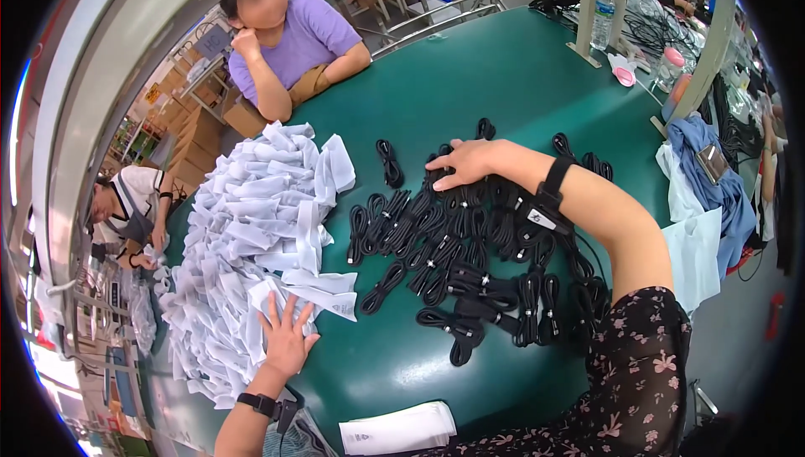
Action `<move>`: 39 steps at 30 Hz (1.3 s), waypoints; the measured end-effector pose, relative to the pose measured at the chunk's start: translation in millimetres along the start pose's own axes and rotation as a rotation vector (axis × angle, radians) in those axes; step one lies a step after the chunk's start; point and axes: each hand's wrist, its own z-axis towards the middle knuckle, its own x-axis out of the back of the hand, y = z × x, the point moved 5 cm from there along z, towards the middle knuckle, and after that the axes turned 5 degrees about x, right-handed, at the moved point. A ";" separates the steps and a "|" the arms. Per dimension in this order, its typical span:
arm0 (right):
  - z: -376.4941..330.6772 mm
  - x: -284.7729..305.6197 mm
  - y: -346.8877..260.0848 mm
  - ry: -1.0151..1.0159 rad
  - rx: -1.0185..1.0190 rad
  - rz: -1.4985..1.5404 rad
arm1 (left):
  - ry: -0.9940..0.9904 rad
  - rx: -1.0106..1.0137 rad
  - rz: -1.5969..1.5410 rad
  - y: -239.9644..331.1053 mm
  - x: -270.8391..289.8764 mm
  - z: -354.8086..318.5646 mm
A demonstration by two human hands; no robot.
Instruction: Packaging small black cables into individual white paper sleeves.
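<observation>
From where I sit, the step in hand looks like reaching into the loose heap of black cables [449,243] with the right hand [461,165] while the left hand [288,340] steadies the pile of white bags [243,231]. To do it well, I would pinch one cable by its tied middle rather than by a loop, and lift it straight up, as neighbouring coils overlap and could snag. The left palm should press lightly, since the bags look thin and slippery and may slide over each other on the green table [495,63]. The single cable [388,163] lying apart between the two heaps seems the easiest to pick up cleanly.

My right elbow is bent out wide, the forearm sweeping in from the lower right over the cables, palm down, fingers pointing left at the far side of the heap. Thumb and fingers look apart, but I cannot tell whether they grip the coil beneath them. My left forearm rises from the lower edge; that hand lies flat, fingers spread and pointing away from me, on the near right part of the bags, clamped on nothing
</observation>
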 end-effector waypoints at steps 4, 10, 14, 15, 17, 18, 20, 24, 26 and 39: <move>10.6 2.2 -14.0 -0.024 -0.039 -0.006 | -0.006 -0.030 -0.013 4.5 -9.2 8.2; 69.9 1.5 -78.7 0.246 -0.038 0.169 | 0.013 -0.031 -0.017 10.1 -3.9 3.3; 78.9 -29.7 -116.6 0.098 0.001 -0.006 | 0.054 -0.055 -0.029 8.3 -3.8 11.8; 72.4 -38.4 -127.4 0.044 0.006 -0.093 | 0.050 -0.068 -0.039 8.8 -4.8 10.0; 63.9 -47.9 -141.2 0.020 0.017 -0.080 | 0.026 -0.026 -0.025 5.3 -3.4 13.0; 59.5 -52.5 -149.5 0.002 0.049 -0.069 | 0.014 -0.007 -0.018 4.1 -3.1 14.1; 43.9 -57.7 -161.6 -0.058 0.069 -0.120 | 0.029 -0.036 -0.018 3.8 -6.5 17.1; -0.3 -48.9 -165.0 -0.045 0.339 0.015 | 0.054 -0.034 -0.002 0.1 -8.8 14.8; -40.5 -20.3 -141.3 0.269 0.296 0.084 | 0.051 -0.015 -0.008 -0.8 -10.2 12.0; -236.7 -82.6 81.7 0.504 -0.652 -0.276 | 0.060 0.022 0.034 -6.3 -23.2 21.5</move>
